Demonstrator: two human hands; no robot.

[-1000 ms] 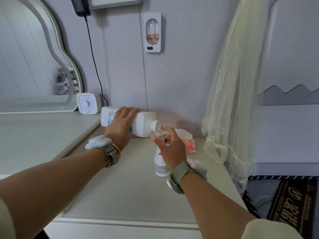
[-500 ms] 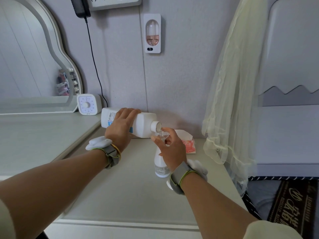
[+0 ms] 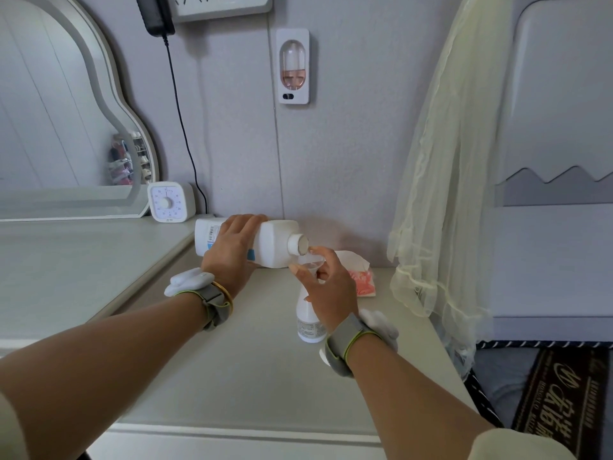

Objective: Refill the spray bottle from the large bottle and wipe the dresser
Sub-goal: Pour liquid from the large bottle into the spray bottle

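Note:
My left hand (image 3: 232, 250) grips a large white bottle (image 3: 277, 242) that lies tipped on its side, its open mouth pointing right. The mouth sits over a small clear funnel (image 3: 311, 260) on top of the small white spray bottle (image 3: 308, 322). That bottle stands upright on the pale dresser top (image 3: 252, 376). My right hand (image 3: 328, 287) is closed around the spray bottle's neck and the funnel, hiding the upper part. The spray head is not visible.
A pink and white cloth or tissue pack (image 3: 360, 277) lies behind my right hand against the wall. A white timer (image 3: 169, 202) and a mirror (image 3: 59, 127) stand at back left. A black cable (image 3: 182, 127) hangs down the wall. Yellow netting (image 3: 444, 194) drapes at the right edge.
Almost nothing differs: both hands hold the same pose, with the large bottle staying tipped over the funnel.

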